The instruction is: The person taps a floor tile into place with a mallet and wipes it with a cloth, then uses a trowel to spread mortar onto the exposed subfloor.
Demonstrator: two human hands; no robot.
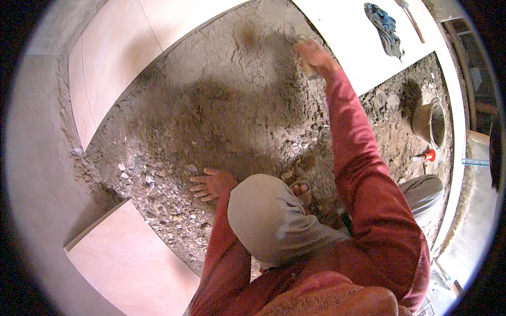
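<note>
My right arm reaches far forward, and my right hand (316, 57) is closed round a tool with a tan handle (308, 69) at the far edge of the bed of grey mortar (258, 58). The blade end of the tool is blurred and hidden, so I cannot tell its kind. My left hand (212, 185) rests palm down with fingers spread on the gravelly ground (158, 181), beside my bent knee. Nothing is in it.
Large pale tiles (116, 58) border the mortar at the left, and a white tile (348, 42) at the right carries a blue-grey rag (385, 31) and a long-handled tool (414, 23). A loose tile (132, 258) lies near left. A bucket (429, 124) and a red-ended tool (428, 156) are at right.
</note>
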